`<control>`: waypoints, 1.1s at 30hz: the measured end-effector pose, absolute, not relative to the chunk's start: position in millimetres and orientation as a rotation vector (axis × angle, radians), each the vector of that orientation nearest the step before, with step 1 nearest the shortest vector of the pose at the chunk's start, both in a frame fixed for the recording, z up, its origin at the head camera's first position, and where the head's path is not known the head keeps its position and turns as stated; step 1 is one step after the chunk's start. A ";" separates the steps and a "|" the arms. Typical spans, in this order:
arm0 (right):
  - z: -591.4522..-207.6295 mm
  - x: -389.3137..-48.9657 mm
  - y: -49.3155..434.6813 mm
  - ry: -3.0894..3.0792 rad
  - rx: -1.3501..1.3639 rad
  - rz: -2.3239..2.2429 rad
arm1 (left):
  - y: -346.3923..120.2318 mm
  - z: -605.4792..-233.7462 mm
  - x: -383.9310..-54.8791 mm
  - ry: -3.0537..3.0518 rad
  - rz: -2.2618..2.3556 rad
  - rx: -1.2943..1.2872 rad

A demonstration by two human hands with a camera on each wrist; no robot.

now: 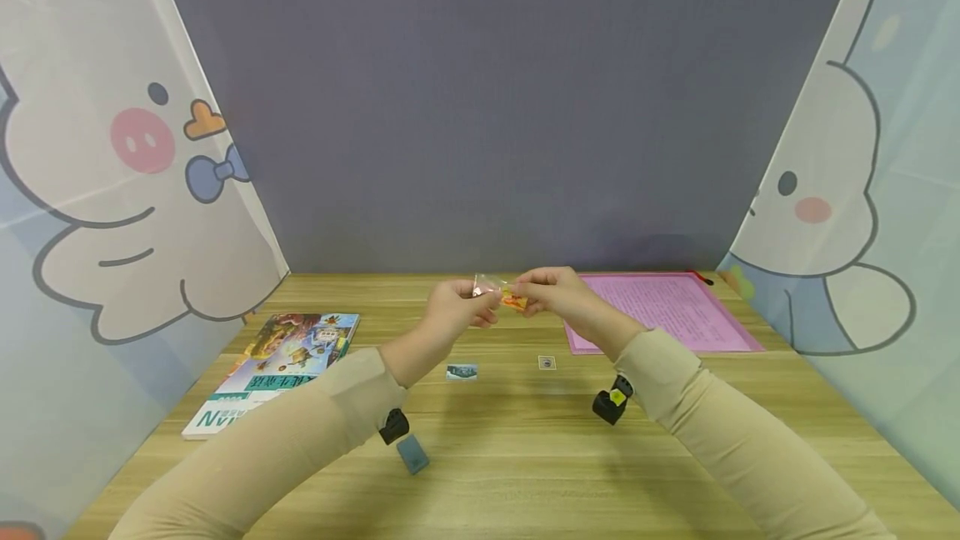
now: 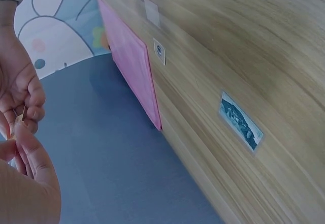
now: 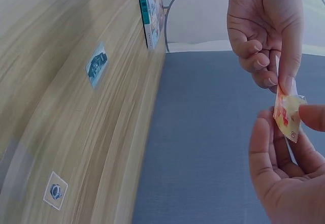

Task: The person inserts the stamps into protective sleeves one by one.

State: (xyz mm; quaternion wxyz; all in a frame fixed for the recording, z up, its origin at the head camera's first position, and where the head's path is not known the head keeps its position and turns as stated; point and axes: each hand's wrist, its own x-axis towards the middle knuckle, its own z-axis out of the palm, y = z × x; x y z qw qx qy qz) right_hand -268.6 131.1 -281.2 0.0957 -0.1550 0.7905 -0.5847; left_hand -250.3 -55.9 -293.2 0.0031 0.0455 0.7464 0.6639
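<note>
Both hands meet above the far part of the table. The left hand (image 1: 455,304) pinches a small clear plastic sleeve (image 1: 489,282) between thumb and fingers. A yellow and red postage stamp (image 3: 288,116) with a toothed edge is pinched by the right hand (image 1: 551,292), its thumb on the stamp's face. The stamp's far end overlaps the sleeve at the left fingertips in the right wrist view. On the table below lie a blue-grey rectangular stamp (image 1: 461,372) and a small square stamp (image 1: 547,362) with a round dark motif.
An illustrated book (image 1: 300,357) lies at the left, partly behind the left sleeve. A pink folder (image 1: 667,307) with a printed sheet is at the back right. Near the left forearm rests a small grey-blue block (image 1: 412,454). A translucent rectangle (image 2: 152,12) lies beside the square stamp.
</note>
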 end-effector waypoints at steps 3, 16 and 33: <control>-280.6 -269.3 130.9 2.366 -0.464 -1.750 | -55.2 -293.2 -249.0 2.344 2.077 0.150; -279.5 -268.7 128.1 2.473 -0.386 -1.747 | -52.8 -297.7 -250.1 2.359 2.089 0.180; -279.7 -273.5 132.2 2.488 -0.379 -1.709 | -50.2 -296.2 -247.9 2.472 2.025 0.169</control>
